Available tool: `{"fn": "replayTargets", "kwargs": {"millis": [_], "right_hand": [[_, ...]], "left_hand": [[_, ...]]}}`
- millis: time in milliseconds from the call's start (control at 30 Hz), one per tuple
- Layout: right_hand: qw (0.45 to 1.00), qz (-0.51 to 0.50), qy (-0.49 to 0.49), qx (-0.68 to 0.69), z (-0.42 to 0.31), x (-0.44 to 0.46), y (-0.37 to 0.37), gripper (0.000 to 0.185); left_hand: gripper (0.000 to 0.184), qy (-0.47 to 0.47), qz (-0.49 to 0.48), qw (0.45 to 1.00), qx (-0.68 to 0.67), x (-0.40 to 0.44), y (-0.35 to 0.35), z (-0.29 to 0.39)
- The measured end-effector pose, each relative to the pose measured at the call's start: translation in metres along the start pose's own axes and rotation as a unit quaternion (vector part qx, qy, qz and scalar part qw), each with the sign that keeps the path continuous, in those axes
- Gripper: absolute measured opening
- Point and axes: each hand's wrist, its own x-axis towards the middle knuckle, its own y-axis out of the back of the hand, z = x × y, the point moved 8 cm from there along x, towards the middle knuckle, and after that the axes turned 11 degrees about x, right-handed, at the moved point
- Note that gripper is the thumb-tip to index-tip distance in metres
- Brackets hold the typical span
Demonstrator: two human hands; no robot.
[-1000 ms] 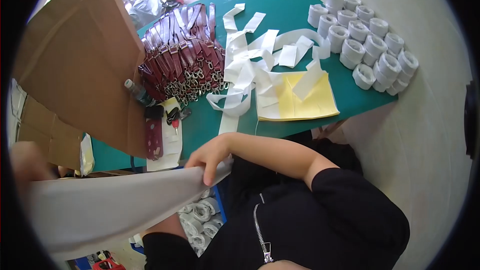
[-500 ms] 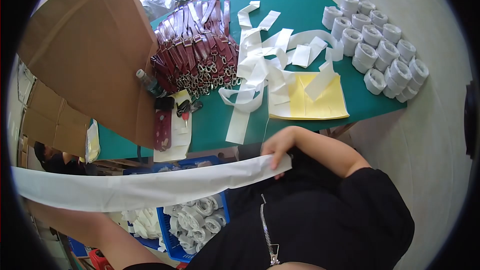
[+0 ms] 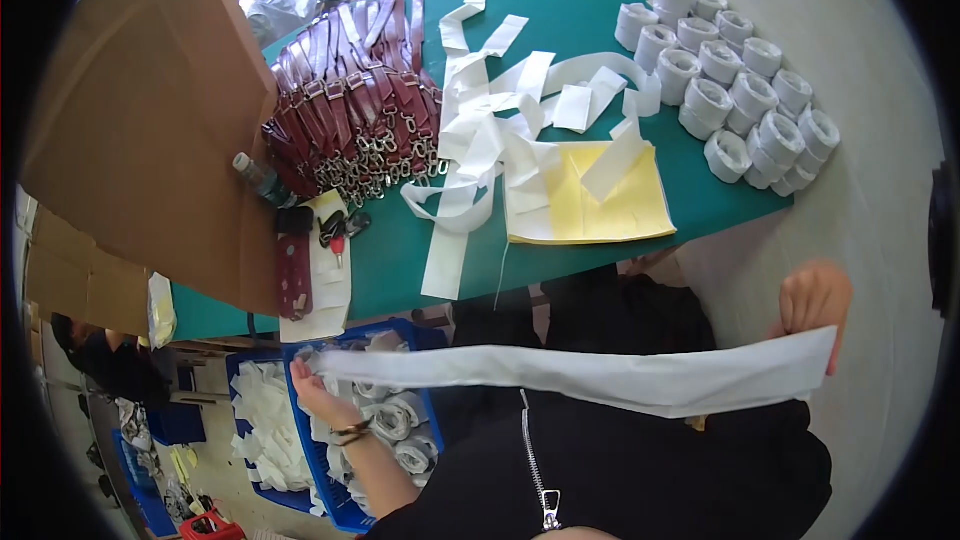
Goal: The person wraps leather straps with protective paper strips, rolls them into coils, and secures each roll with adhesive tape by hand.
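Note:
A long white fabric-like strip [image 3: 560,377] stretches across in front of my body. My right hand [image 3: 812,305] grips its right end, fingers folded over the edge. At the blurred left end is my left hand [image 3: 325,395], its fingers curled around the strip, with a dark band on the wrist. Below my left hand, a blue basket [image 3: 310,440] contains several rolled white strips [image 3: 395,420]. Loose white strips [image 3: 480,130] lie tangled on the green table [image 3: 400,265], partly over a yellow sheet [image 3: 640,205].
Stacked white rolls [image 3: 720,65] stand at the table's right. Dark red straps with metal clips [image 3: 370,100] lie beside a tall cardboard box [image 3: 150,130]. A bottle [image 3: 262,180] and keys [image 3: 338,245] are near it. Another person [image 3: 110,360] is at far left.
My right hand has moved far to the right with the strip's end. My left hand has come in from the far left to above the basket. The view has shifted slightly.

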Motion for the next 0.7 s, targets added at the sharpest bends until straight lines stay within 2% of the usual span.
{"fn": "replayTargets", "kwargs": {"millis": [67, 100, 133, 200, 233, 267, 300, 400, 433, 533, 567, 667, 700], "right_hand": [[1.000, 0.008, 0.005, -0.012, 0.008, 0.021, -0.001, 0.015], [1.000, 0.005, 0.012, 0.011, 0.017, 0.032, -0.001, 0.017], [0.999, 0.002, 0.019, 0.035, 0.026, 0.045, 0.001, 0.022], [0.998, 0.026, -0.025, 0.055, 0.056, 0.079, 0.013, 0.017], [0.993, 0.059, -0.096, 0.021, 0.078, 0.090, 0.018, 0.016], [0.982, 0.092, -0.165, -0.015, 0.095, 0.094, 0.023, 0.019], [0.982, 0.091, -0.164, -0.017, 0.100, 0.099, 0.019, 0.019], [0.916, 0.286, -0.169, 0.225, 0.114, 0.092, 0.033, 0.029], [0.916, 0.287, -0.167, 0.224, 0.118, 0.090, 0.034, 0.029], [0.899, 0.202, -0.213, 0.325, 0.143, 0.076, 0.026, 0.034], [0.899, 0.200, -0.214, 0.327, 0.151, 0.069, 0.030, 0.034], [0.934, 0.188, -0.200, 0.230, 0.169, 0.054, 0.045, 0.028], [0.934, 0.185, -0.201, 0.231, 0.169, 0.057, 0.045, 0.028]], "left_hand": [[0.047, -0.162, -0.032, 0.986, -0.010, -0.073, -0.029, 0.084], [0.048, -0.260, -0.144, 0.951, -0.082, -0.107, -0.049, 0.117], [0.049, -0.351, -0.251, 0.889, -0.152, -0.143, -0.062, 0.148], [0.052, -0.481, -0.386, 0.777, -0.122, -0.213, -0.088, 0.217], [0.054, -0.535, -0.441, 0.711, -0.117, -0.245, -0.099, 0.246], [0.054, -0.562, -0.456, 0.680, -0.120, -0.254, -0.102, 0.253], [0.054, -0.587, -0.471, 0.647, -0.123, -0.262, -0.105, 0.260], [0.043, -0.635, -0.390, 0.667, 0.005, -0.246, -0.127, 0.245], [0.043, -0.636, -0.391, 0.665, 0.005, -0.242, -0.129, 0.241], [0.035, -0.575, -0.353, 0.738, 0.026, -0.216, -0.132, 0.225], [0.035, -0.573, -0.352, 0.739, 0.028, -0.215, -0.134, 0.220], [0.032, -0.493, -0.411, 0.766, 0.039, -0.210, -0.149, 0.198], [0.032, -0.492, -0.408, 0.768, 0.040, -0.215, -0.153, 0.190]]}}
